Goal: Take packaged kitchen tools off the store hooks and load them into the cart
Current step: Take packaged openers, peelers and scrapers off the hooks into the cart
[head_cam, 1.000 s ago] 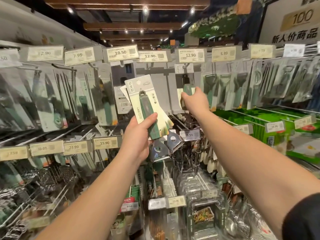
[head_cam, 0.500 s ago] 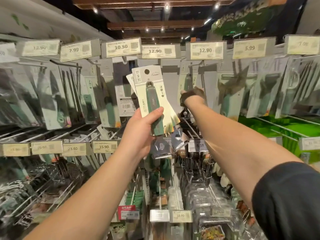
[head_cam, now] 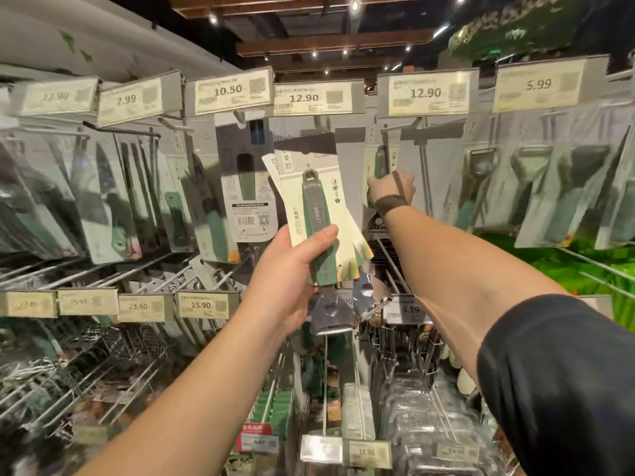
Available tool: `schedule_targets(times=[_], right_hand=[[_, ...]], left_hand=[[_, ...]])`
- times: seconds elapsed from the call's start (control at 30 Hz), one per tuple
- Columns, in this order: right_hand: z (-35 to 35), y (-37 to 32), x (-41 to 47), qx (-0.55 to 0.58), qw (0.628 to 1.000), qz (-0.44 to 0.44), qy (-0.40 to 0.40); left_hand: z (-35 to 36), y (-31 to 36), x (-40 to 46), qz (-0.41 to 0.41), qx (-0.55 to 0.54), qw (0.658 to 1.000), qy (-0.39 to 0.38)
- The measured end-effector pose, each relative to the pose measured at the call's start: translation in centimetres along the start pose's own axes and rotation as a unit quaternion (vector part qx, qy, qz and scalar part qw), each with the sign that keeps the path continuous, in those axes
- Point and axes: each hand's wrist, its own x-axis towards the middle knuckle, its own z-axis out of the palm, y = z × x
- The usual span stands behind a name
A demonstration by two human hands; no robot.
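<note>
My left hand [head_cam: 292, 276] grips a fanned stack of packaged scrapers [head_cam: 316, 221], each with a green handle on a pale card and a metal blade poking out below. The thumb lies across the front handle. My right hand [head_cam: 390, 188] is stretched up to the hook row and curls round another packaged green-handled tool [head_cam: 379, 163], which hangs under a 12.90 price tag [head_cam: 427, 92]. Its lower half is hidden behind the hand. No cart is in view.
Packaged knives [head_cam: 103, 194] fill the hooks at left, and peelers [head_cam: 481, 187] hang at right. Wire hooks with price tags [head_cam: 201, 305] jut out at waist height. Lower racks hold graters and boxed goods. Green produce [head_cam: 584, 266] lies beyond at right.
The view has tilted up and closer to the rack. My right hand has reached higher onto the hanging package. The left hand keeps its hold on the stack.
</note>
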Motion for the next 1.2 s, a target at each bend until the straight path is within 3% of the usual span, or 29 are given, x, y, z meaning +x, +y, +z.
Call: schedule_targets(times=[0.27, 0.43, 0.53, 0.67, 0.77, 0.87, 1.0, 1.2], right_hand=[[-0.4, 0.1, -0.5, -0.020, 1.000, -0.002, -0.015], [-3.0, -0.4, -4.6, 0.043, 0.993, 0.036, -0.099], [-6.7, 0.3, -10.7, 0.153, 0.980, -0.006, -0.123], [-12.7, 2.1, -19.5, 0.204, 0.963, -0.115, -0.136], [-14.5, 3.4, -23.9, 0.165, 0.953, -0.175, -0.187], [-14.3, 4.5, -26.4, 0.059, 0.948, -0.207, -0.235], [-13.2, 5.3, -27.4, -0.033, 0.951, -0.235, -0.201], [-13.0, 5.8, -28.2, -0.027, 0.961, -0.216, -0.172]], left_hand=[[-0.2, -0.3, -0.5, -0.003, -0.014, 1.000, -0.009], [-1.6, -0.2, -1.5, 0.010, -0.011, 1.000, -0.025], [-2.3, -0.2, -2.2, 0.008, -0.008, 0.999, -0.030], [-2.1, -0.5, -3.1, -0.005, -0.034, 0.999, -0.028], [-1.8, -1.3, -3.4, -0.009, -0.035, 0.999, -0.024], [-1.3, -2.2, -3.5, -0.021, -0.041, 0.999, -0.011], [-0.6, -3.3, -3.9, -0.041, -0.057, 0.998, 0.007], [-0.3, -3.5, -4.8, -0.087, -0.110, 0.990, -0.032]])
